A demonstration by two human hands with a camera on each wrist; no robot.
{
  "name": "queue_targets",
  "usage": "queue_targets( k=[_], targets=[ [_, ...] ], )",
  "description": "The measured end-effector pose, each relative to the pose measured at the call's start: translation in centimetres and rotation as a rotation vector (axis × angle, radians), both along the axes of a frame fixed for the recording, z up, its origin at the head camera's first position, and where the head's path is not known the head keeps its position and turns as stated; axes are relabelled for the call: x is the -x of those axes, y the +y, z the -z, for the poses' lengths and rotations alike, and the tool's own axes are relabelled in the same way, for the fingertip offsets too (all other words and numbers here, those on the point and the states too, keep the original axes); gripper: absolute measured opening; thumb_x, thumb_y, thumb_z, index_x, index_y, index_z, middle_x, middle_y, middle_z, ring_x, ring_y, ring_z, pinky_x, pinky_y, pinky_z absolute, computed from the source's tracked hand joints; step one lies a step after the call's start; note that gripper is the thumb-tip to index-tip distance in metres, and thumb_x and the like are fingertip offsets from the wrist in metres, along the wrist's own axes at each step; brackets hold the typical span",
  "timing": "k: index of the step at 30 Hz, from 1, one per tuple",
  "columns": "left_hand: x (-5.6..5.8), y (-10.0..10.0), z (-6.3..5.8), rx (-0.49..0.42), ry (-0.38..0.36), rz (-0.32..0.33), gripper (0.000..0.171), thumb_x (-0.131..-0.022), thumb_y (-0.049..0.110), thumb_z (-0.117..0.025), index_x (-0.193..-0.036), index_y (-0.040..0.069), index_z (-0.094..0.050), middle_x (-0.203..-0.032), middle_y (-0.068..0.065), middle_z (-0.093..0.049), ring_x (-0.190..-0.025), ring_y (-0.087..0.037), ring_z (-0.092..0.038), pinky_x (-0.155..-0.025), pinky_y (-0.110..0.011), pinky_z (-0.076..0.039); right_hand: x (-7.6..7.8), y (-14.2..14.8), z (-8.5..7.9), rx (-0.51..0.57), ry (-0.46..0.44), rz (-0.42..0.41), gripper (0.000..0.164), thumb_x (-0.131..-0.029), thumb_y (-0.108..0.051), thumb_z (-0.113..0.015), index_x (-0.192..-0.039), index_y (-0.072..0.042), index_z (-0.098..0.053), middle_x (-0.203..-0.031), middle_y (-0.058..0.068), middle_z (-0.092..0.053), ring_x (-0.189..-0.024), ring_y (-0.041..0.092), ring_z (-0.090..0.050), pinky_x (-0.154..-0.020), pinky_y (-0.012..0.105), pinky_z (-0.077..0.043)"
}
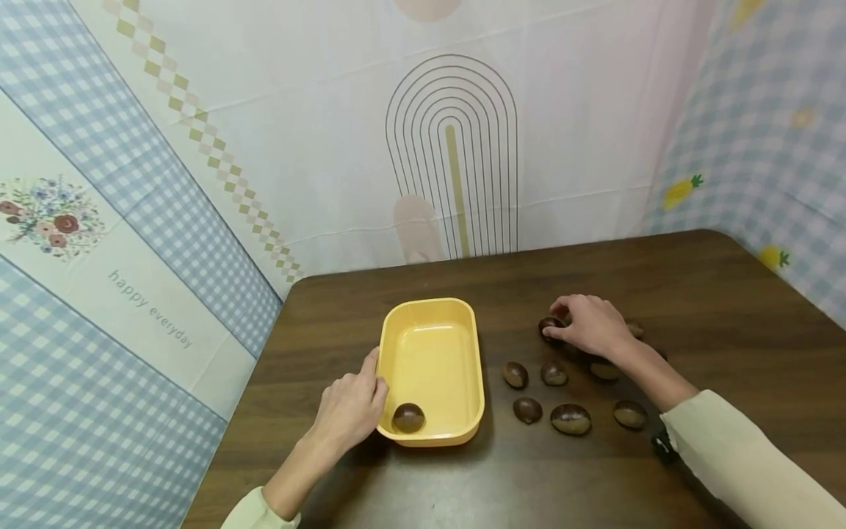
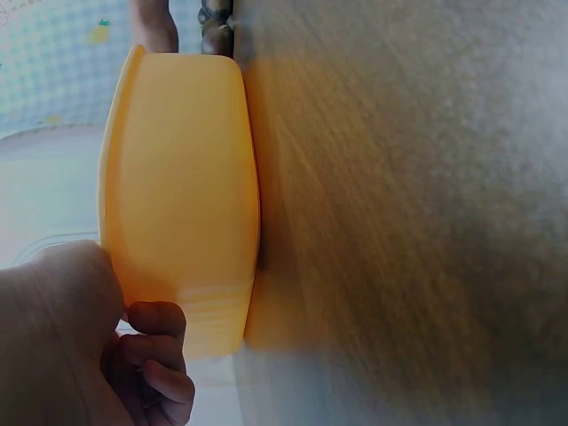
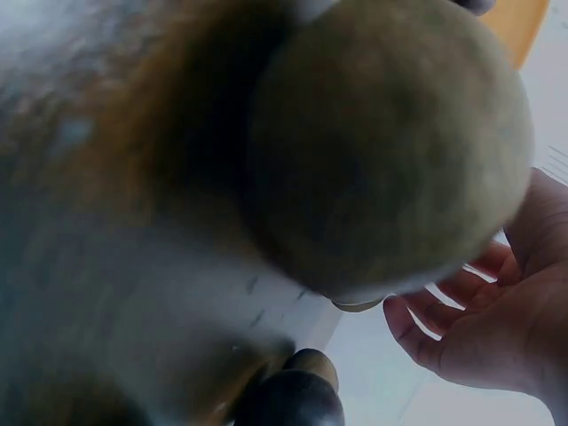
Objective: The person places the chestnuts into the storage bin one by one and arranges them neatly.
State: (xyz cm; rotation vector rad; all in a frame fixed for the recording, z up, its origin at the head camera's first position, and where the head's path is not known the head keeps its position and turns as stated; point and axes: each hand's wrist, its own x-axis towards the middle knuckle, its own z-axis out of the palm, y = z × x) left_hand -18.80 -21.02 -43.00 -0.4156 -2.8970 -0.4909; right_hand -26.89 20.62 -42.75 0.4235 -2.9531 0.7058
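In the head view a yellow rectangular tray stands on the table, with one brown chestnut in its near left corner. My left hand grips the tray's left rim; the left wrist view shows curled fingers against its outer wall. Over at the right, my right hand pinches a dark chestnut between thumb and fingers, low over the table. In the right wrist view a nearby chestnut looms large and blurred, hiding the fingertips of the right hand.
Several more chestnuts lie loose between the tray and my right forearm, some partly hidden under that hand. The brown wooden table ends at the back against a patterned cloth. A black strap shows by my right sleeve.
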Motion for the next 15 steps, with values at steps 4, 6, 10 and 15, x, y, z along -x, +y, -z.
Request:
queue_targets(
  k=[4, 6, 10, 15],
  targets=[
    [-0.2, -0.5, -0.1, 0.008, -0.001, 0.006, 0.051, -0.105, 0.016, -0.054, -0.153, 0.002, -0.051, -0.057, 0.002, -0.047, -0.048, -0.016, -0.044, -0.047, -0.037, -0.039, -0.8, -0.4, 0.1, -0.019, 0.01, 0.009, 0.042, -0.092, -0.029, -0.084, -0.12, 0.002, -0.075, -0.114, 0.02, -0.074, -0.096, 0.038, -0.071, -0.081, 0.056, -0.055],
    [-0.3, -0.8, -0.1, 0.012, -0.003, 0.008, 0.051, -0.105, 0.016, -0.054, -0.153, 0.002, -0.051, -0.057, 0.002, -0.047, -0.049, -0.017, -0.045, -0.047, -0.037, -0.039, -1.2, -0.5, 0.2, -0.029, 0.013, 0.014, 0.043, -0.091, -0.029, -0.085, -0.12, 0.002, -0.075, -0.116, 0.021, -0.074, -0.098, 0.039, -0.071, -0.081, 0.056, -0.055],
    [-0.5, -1.3, -0.1, 0.012, -0.006, 0.019, 0.05, -0.105, 0.016, -0.055, -0.153, 0.003, -0.051, -0.058, 0.002, -0.048, -0.049, -0.017, -0.045, -0.047, -0.038, -0.039, -1.8, -1.0, 0.4, -0.046, 0.015, 0.027, 0.044, -0.09, -0.029, -0.086, -0.119, 0.002, -0.075, -0.115, 0.022, -0.074, -0.097, 0.039, -0.071, -0.079, 0.054, -0.056],
    [-0.5, -1.5, 0.0, 0.01, -0.007, 0.026, 0.05, -0.105, 0.016, -0.055, -0.153, 0.003, -0.051, -0.058, 0.001, -0.048, -0.049, -0.017, -0.045, -0.048, -0.038, -0.04, -1.9, -1.6, 0.2, -0.054, 0.024, 0.034, 0.043, -0.09, -0.027, -0.085, -0.12, 0.003, -0.075, -0.112, 0.021, -0.075, -0.096, 0.038, -0.071, -0.079, 0.055, -0.056]
  ],
)
